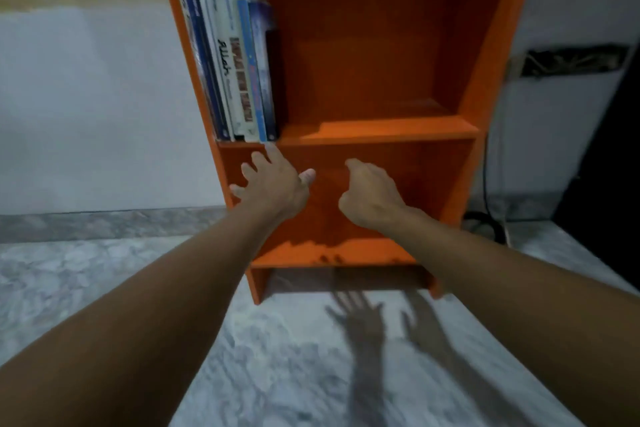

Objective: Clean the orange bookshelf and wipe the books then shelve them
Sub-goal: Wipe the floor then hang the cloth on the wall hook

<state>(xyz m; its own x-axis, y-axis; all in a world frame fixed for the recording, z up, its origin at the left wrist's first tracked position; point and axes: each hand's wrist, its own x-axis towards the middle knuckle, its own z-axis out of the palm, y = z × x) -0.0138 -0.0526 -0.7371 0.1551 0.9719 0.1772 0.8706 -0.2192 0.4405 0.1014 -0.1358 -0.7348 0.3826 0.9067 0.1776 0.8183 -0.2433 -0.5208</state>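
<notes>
- Our left hand [273, 184] spreads wide below the books [235, 62], at the shelf edge [381, 140].
- Our right hand [370, 198] curls loosely, holding nothing.
- Room stands open right of the books.

Books [239, 62] on shelf [381, 132], left end.

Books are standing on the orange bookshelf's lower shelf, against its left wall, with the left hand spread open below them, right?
No. The head view shows the books on the upper shelf of the orange bookshelf, against its left wall, with the left hand spread open below them.
</notes>
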